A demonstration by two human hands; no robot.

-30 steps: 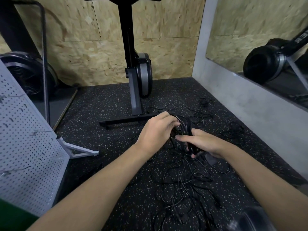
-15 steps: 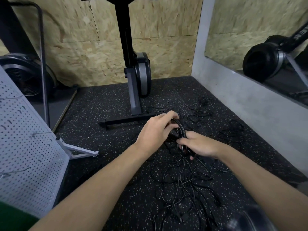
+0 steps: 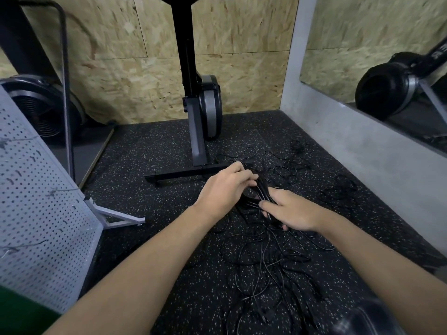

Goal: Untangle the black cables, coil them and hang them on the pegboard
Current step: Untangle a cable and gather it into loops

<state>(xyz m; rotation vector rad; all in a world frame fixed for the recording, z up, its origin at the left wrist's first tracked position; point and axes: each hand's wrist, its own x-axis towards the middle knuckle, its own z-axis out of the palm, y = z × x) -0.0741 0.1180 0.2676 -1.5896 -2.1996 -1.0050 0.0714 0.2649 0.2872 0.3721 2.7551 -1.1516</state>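
Black cables [image 3: 266, 259] sprawl in a loose tangle over the speckled rubber floor [image 3: 150, 151], from just below my view out to the foot of an upright exercise machine [image 3: 203, 105]. The grey pegboard [image 3: 36, 213] leans at the left, well apart from the tangle. On the right, a mirror [image 3: 362, 44] shows white lettering [image 3: 442, 48] on a black bar, but it is cut off at the edge and I cannot read it. I see both bare forearms reaching forward and meeting over the far part of the tangle. The left hand [image 3: 225, 189] is knuckles up, fingers curled over the top of a coiled bundle [image 3: 260, 189] of cable loops. The right hand [image 3: 290, 211] sits just beside it and lower, fingers wrapped round the bundle's near end, with strands trailing to the floor.
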